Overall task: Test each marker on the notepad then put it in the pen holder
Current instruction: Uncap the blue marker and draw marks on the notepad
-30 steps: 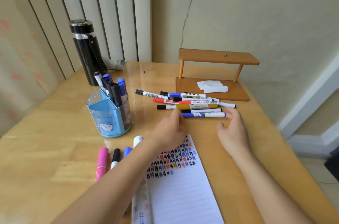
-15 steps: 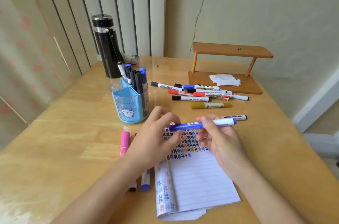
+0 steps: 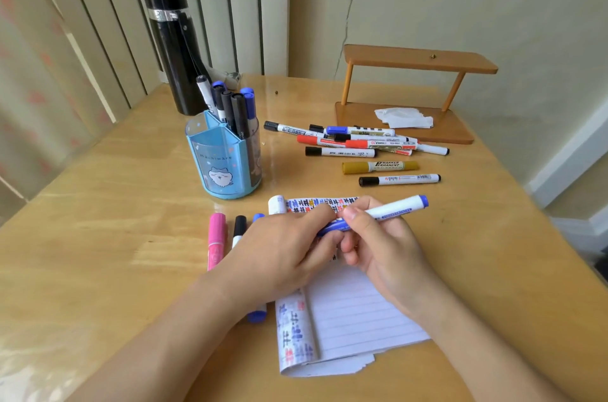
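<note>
White lined paper nearest: the notepad (image 3: pixel 355 313) lies flat on the wooden table (image 3: pixel 98 270). Above its scribbled top edge, both hands share one blue marker (image 3: pixel 394 208). The left hand (image 3: pixel 279 253) curls round its blue end, the right hand (image 3: pixel 385 247) pinches the white barrel, tail tilted up to the right. Left of them lies a pink marker (image 3: pixel 216 237) with others, partly hidden. Further back, the blue pen holder (image 3: pixel 223 161) stands with a cluster of markers (image 3: pixel 237 112) upright in its rear compartment; loose markers (image 3: pixel 358 144) are piled to its right.
</note>
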